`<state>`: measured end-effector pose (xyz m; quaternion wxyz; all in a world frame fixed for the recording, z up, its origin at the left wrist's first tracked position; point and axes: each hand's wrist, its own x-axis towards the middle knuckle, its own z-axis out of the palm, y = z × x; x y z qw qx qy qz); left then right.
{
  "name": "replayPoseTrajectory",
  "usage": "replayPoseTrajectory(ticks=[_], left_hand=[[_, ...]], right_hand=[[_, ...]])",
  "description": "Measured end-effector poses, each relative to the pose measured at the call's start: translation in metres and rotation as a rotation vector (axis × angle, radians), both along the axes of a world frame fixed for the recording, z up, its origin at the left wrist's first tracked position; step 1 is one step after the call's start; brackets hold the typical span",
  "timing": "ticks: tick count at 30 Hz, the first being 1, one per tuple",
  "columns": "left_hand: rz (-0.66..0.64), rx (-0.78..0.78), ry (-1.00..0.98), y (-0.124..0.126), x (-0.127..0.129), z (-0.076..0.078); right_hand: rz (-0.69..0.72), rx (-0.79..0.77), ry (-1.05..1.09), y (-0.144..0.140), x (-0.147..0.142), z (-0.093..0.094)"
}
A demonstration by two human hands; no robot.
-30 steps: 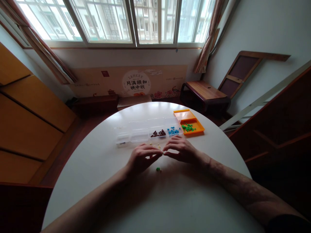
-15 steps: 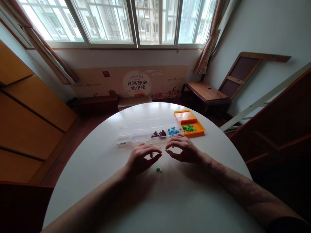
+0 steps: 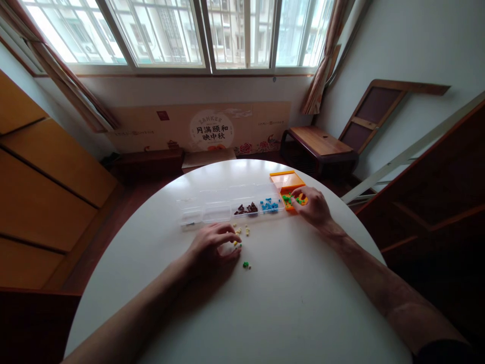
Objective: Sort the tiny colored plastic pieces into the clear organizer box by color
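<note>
My left hand [image 3: 214, 245] rests low over the white table, its thumb and forefinger curved round a tiny green brick [image 3: 240, 245] at their tips. Just beyond those fingers lie several small yellow bricks [image 3: 247, 231], partly hidden by the hand. A little cluster of green bricks [image 3: 246, 264], with a pale piece beside it, sits nearer to me. My right hand [image 3: 313, 208] reaches into an orange tray [image 3: 290, 209], thumb and forefinger apart among loose green bricks [image 3: 287, 198]. That hand covers the tray's right side.
A clear plastic compartment box [image 3: 216, 214] with its lid raised stands left of the tray. Dark brown bricks [image 3: 247, 208] and blue bricks [image 3: 269, 205] fill two compartments. The round table's [image 3: 265, 313] far edge curves behind them. A wooden chair [image 3: 322, 141] lies beyond.
My right hand has moved away from the left, to the right and forward into the orange tray. The tiny green brick it held now shows at my left fingertips. My left hand has shifted slightly left.
</note>
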<state>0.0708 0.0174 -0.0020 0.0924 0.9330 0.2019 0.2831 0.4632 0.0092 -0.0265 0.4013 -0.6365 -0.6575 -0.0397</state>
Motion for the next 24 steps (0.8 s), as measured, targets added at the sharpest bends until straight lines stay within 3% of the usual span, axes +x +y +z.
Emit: replayPoseTrajectory(ticks=[5, 10, 19, 24], left_hand=[[-0.017, 0.017, -0.009, 0.002, 0.002, -0.002], [-0.008, 0.012, -0.036, 0.003, 0.002, -0.004], [0.026, -0.488, -0.326, -0.015, 0.02, 0.006], [0.04, -0.59, -0.331, -0.023, 0.031, 0.01]], right_hand=[[0.002, 0.0, 0.038, -0.002, -0.01, -0.001], [0.088, 0.119, 0.037, -0.012, -0.031, 0.011], [0.647, 0.231, -0.115, -0.039, -0.088, 0.026], [0.745, 0.224, -0.189, -0.042, -0.099, 0.026]])
